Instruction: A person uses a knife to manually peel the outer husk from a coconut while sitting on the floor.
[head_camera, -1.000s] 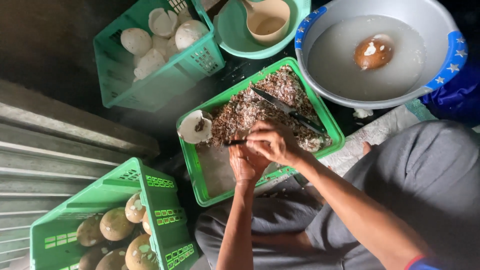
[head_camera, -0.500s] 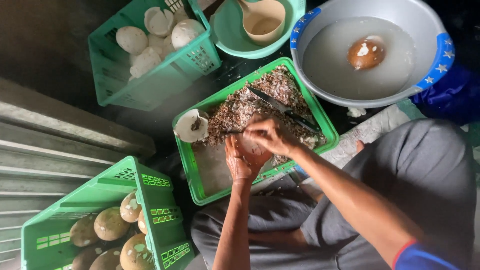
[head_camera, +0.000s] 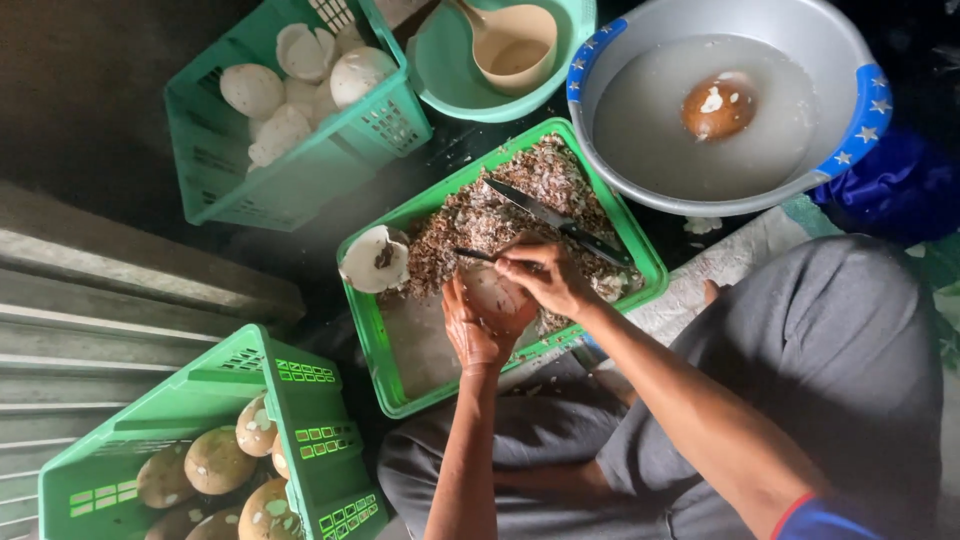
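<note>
My left hand (head_camera: 472, 328) cups a round pale coconut piece (head_camera: 496, 290) over a green tray (head_camera: 392, 372). My right hand (head_camera: 545, 277) grips a small dark-handled peeler (head_camera: 473, 255) and presses it against the top of that piece. The tray holds a heap of brown shavings (head_camera: 480, 215). A long knife (head_camera: 556, 222) lies across the heap. A peeled white coconut half (head_camera: 374, 260) rests at the tray's left rim.
A green basket (head_camera: 300, 170) of peeled white pieces stands at upper left. Another green basket (head_camera: 290, 400) with brown unpeeled coconuts sits at lower left. A grey basin (head_camera: 850, 130) of cloudy water holds one brown coconut (head_camera: 718, 104). A teal bowl (head_camera: 440, 70) holds a beige scoop.
The view has shifted slightly. My hands stay over the tray, with the right hand working the peeler across the piece held in my left hand.
</note>
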